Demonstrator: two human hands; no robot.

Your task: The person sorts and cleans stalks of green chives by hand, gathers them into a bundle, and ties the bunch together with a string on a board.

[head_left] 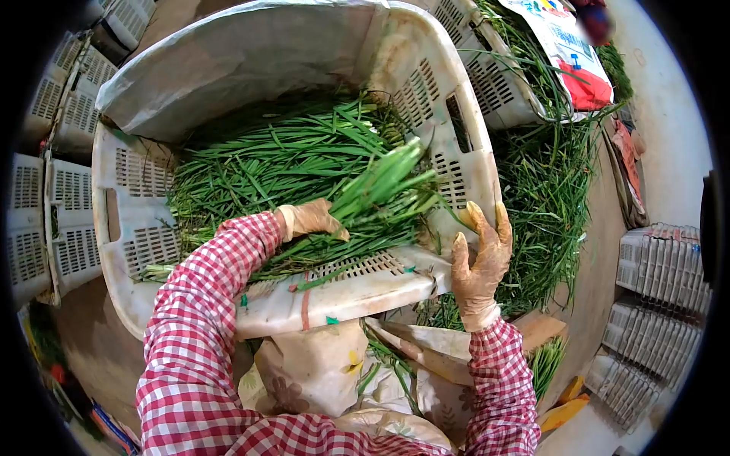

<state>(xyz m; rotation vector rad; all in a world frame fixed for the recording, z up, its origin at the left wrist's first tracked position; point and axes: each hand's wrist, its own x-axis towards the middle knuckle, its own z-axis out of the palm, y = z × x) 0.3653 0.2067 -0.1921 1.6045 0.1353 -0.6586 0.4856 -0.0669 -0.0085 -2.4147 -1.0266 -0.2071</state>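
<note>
A white plastic crate (274, 319) with slotted walls holds a thick layer of long green chives (258, 163). My left hand (313, 220), in a stained thin glove, reaches into the crate and is closed around a bunch of chives (380, 182). The pale cut ends of that bunch point up and to the right. My right hand (483, 266), gloved too, is at the crate's near right corner with its fingers spread and nothing in its grasp. Its fingertips are close to the crate's rim; whether they touch it I cannot tell.
Loose green leaves (547, 205) are heaped right of the crate. Behind them stands another crate (494, 83) with a printed white and red bag (566, 53) on top. Stacked crates (72, 220) line the left side, and more grey crates (654, 327) are at right.
</note>
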